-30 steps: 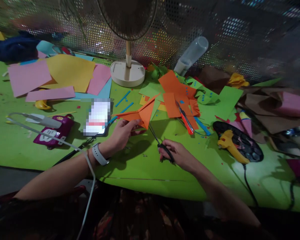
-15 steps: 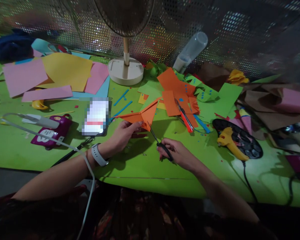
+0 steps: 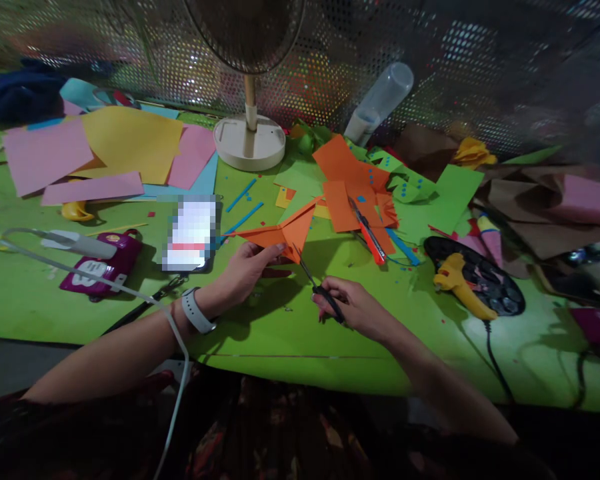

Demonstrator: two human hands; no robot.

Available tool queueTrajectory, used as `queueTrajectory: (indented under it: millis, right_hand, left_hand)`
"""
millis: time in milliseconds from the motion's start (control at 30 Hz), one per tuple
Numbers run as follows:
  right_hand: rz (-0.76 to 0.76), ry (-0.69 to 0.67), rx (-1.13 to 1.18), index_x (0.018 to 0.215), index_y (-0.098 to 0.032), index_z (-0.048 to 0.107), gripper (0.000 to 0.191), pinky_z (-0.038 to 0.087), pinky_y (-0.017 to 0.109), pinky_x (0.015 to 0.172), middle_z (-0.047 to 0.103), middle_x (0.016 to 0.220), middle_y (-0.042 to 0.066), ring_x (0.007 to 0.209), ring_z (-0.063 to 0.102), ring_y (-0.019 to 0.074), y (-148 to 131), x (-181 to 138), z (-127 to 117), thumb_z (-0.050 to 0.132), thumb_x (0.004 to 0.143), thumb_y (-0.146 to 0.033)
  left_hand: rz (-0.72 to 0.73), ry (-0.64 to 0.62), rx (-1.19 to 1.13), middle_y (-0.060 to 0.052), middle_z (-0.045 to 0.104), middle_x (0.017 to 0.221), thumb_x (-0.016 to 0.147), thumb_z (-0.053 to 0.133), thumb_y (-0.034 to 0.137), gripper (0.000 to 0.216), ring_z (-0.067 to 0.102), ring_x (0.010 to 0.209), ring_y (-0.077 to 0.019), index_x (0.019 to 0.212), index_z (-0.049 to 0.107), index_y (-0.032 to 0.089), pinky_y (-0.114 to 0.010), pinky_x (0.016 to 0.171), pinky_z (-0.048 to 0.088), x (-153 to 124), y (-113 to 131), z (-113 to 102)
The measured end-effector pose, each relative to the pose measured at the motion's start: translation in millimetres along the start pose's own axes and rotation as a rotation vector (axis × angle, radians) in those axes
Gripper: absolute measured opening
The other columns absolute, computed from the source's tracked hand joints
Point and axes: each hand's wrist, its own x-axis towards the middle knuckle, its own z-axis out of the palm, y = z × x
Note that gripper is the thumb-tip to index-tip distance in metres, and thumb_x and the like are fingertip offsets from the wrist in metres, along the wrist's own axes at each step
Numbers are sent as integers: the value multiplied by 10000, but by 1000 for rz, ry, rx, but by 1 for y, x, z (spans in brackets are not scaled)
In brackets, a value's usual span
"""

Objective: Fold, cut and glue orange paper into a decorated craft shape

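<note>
Pinched in my left hand [image 3: 247, 272] is a folded piece of orange paper [image 3: 296, 232], spread in two pointed wings above the table. My right hand [image 3: 350, 301] grips black-handled scissors [image 3: 329, 301] by the loops. The scissor blades point up and left and meet the lower corner of the paper; whether they have cut into it I cannot tell. Just beyond the hands lie more orange paper pieces [image 3: 337, 207] with a red utility knife [image 3: 371, 243] on top.
A fan [image 3: 250, 157] stands at the back. Left are a lit phone [image 3: 190, 233], a purple power strip [image 3: 105, 263], a white cable [image 3: 183, 360] crossing my left forearm, and coloured paper sheets [image 3: 135, 143]. A yellow glue gun [image 3: 463, 287] rests on a black tray [image 3: 510, 293] at right.
Both hands, the orange paper and the scissors keep almost the same position. The whole view has shifted very slightly.
</note>
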Motion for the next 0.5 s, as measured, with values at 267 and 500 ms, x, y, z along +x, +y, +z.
queueTrajectory:
  millis: [267,500]
  right_hand:
    - [17,20,-31,778,-217,503,426,407,265,557,621,687,7,641,580,152,-1,0,0,632,792,-623]
    - [3,21,-15,769,-214,508,417,401,263,557,625,686,12,636,584,153,-1,0,0,640,792,-609]
  left_hand:
    - [-5,-2,38,-90,751,892,778,715,396,215,716,885,-227,817,719,184,-330,712,610,0,1,0]
    - [1,-7,27,-81,748,897,775,721,386,212,712,874,-220,844,716,185,-327,710,611,-1,2,2]
